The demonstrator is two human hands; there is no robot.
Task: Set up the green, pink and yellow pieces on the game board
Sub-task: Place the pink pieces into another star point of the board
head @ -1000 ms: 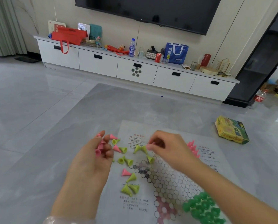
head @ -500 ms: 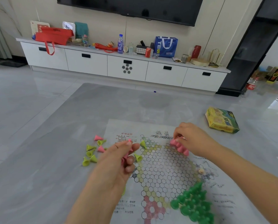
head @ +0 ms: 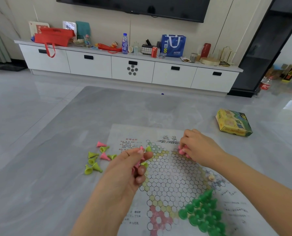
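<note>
Pink pieces fill our left hand (head: 131,169) as our right hand (head: 195,147) pinches one at the board (head: 172,181) corner; next, seating it upright.

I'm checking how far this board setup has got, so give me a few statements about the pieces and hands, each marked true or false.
1. The green pieces stand grouped on the near right part of the game board. True.
2. The left hand is empty. False: it holds several pink pieces.
3. The loose yellow pieces lie on the table left of the board. True.
4. The right hand rests on the yellow-green box. False: it is at pink pieces on the board's far side, and the box lies apart, to the right.
5. Two pink pieces lie among the loose yellow ones. True.
</note>
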